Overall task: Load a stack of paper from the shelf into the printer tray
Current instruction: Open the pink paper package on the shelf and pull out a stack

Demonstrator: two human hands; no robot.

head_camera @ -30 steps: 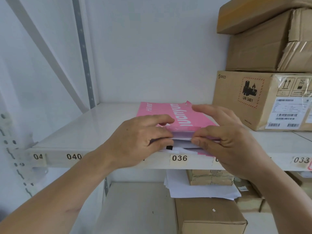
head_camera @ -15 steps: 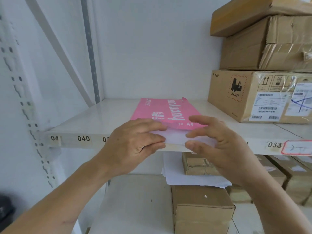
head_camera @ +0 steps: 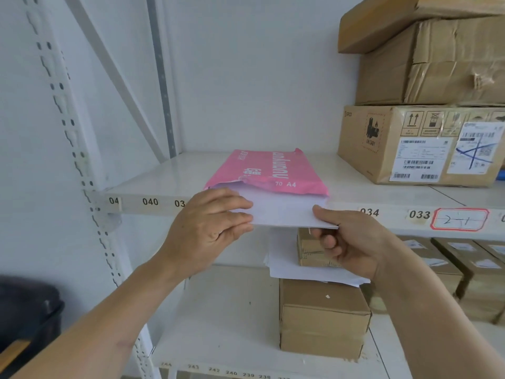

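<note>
A pink A4 paper wrapper [head_camera: 269,170] lies open-ended on the white shelf [head_camera: 153,184]. A white stack of paper [head_camera: 284,212] sticks out of its near end, past the shelf's front edge. My left hand [head_camera: 210,228] pinches the stack's left side, thumb below and fingers on top. Over at the stack's right corner, my right hand [head_camera: 347,239] grips from below, with its thumb on top. No printer is in view.
Taped cardboard boxes [head_camera: 420,143] are stacked on the same shelf at the right. On the lower shelf, loose white sheets [head_camera: 297,269] lie on a brown box [head_camera: 322,315], with more boxes to the right. A slotted upright [head_camera: 73,149] stands at the left.
Both hands have drawn the white stack further out of the pink wrapper toward me. My right hand has shifted to the stack's right corner, and the view has dropped slightly.
</note>
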